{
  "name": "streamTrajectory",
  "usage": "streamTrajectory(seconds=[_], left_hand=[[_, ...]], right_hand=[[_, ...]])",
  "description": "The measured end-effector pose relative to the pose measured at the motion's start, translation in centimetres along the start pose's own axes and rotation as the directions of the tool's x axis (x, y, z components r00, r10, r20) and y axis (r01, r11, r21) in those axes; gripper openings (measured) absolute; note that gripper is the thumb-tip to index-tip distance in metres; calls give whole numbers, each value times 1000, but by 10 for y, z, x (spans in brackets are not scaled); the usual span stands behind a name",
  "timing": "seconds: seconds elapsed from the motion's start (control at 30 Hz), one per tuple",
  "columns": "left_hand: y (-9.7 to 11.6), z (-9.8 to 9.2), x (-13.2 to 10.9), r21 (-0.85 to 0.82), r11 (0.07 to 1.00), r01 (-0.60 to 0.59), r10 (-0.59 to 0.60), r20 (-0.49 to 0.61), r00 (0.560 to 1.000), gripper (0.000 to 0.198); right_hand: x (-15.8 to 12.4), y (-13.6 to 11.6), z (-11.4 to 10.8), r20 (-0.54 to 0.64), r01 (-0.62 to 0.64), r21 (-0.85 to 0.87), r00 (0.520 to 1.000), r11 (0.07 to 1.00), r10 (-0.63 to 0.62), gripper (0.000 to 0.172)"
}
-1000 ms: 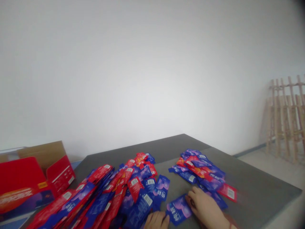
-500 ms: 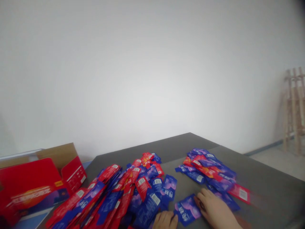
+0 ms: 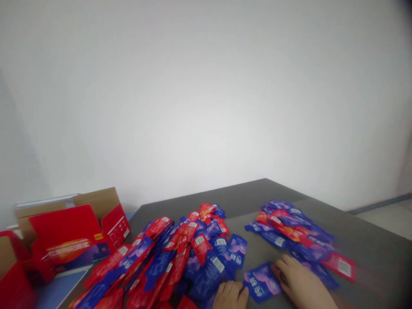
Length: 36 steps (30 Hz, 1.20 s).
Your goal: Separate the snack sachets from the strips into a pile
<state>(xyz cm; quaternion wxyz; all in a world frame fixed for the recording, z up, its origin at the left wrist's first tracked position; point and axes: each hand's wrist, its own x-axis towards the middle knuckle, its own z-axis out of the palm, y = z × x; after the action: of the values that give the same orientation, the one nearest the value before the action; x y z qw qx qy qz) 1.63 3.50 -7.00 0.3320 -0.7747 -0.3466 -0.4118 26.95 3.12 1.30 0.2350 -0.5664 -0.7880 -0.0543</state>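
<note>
Blue/pink sachet (image 3: 261, 282), red box (image 3: 66, 227)

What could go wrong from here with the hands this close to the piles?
The left hand sits against the loose heap of red and blue sachets, so a nudge might slide some down. The right hand lies close to the second pile, so the blue sachet could get mixed into it.

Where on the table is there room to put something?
The widest bare patch of the table lies right of the right heap. A narrow strip runs between it and the left heap, and a band lines the far edge. Both heaps are crowded, and so is the front, where the packet lies between the left hand and right hand.
</note>
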Motion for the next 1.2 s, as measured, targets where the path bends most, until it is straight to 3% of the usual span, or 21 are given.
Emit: streamTrajectory(seconds=[0.17,0.33,0.4,0.47,0.57,0.7,0.8,0.87,0.93,0.97,1.0,1.07,1.17,1.2], left_hand=[[-4,-9,3,-146,988,47,-59,-80,995,21],[-5,-10,0,-147,987,58,-61,-15,998,23],[-7,-8,-2,-124,991,43,-47,-31,998,21],[-9,-5,-5,-91,996,18,-23,-58,998,18],[-12,-5,-3,-12,1000,-17,16,-64,998,14],[3,-2,11,12,1000,0,1,-47,999,20],[32,16,24,-25,998,-50,50,21,999,18],[47,29,28,-51,993,-109,109,-13,994,20],[48,32,31,-60,988,-144,145,14,989,21],[42,27,34,-59,987,-147,153,109,982,22],[32,19,37,-75,984,-160,174,252,952,32],[5,-6,49,-81,996,-43,79,509,857,57],[-36,-42,71,-91,994,65,16,689,725,56],[-47,-49,77,-77,993,91,-9,715,699,54]], right_hand=[[14,-23,-32,5,-42,-84,999,996,43,21],[20,-73,-17,139,174,-3,975,985,-172,10],[18,-78,-10,160,200,1,967,980,-197,7],[13,-64,-11,133,135,-20,982,991,-131,11],[2,-16,-27,77,-33,-69,996,997,38,18],[-15,38,-49,84,-232,-154,965,961,246,13],[-23,42,-50,89,-238,-207,961,949,260,14],[-24,36,-45,59,-235,-237,965,942,256,17],[-25,32,-40,41,-265,-241,958,934,283,20],[-25,32,-38,37,-274,-229,956,934,290,21],[-26,32,-37,36,-273,-210,957,939,287,22],[-28,32,-38,51,-253,-173,963,952,265,23],[-31,23,-45,118,-183,-112,974,977,196,24],[-31,17,-49,147,-131,-73,979,989,140,25]])
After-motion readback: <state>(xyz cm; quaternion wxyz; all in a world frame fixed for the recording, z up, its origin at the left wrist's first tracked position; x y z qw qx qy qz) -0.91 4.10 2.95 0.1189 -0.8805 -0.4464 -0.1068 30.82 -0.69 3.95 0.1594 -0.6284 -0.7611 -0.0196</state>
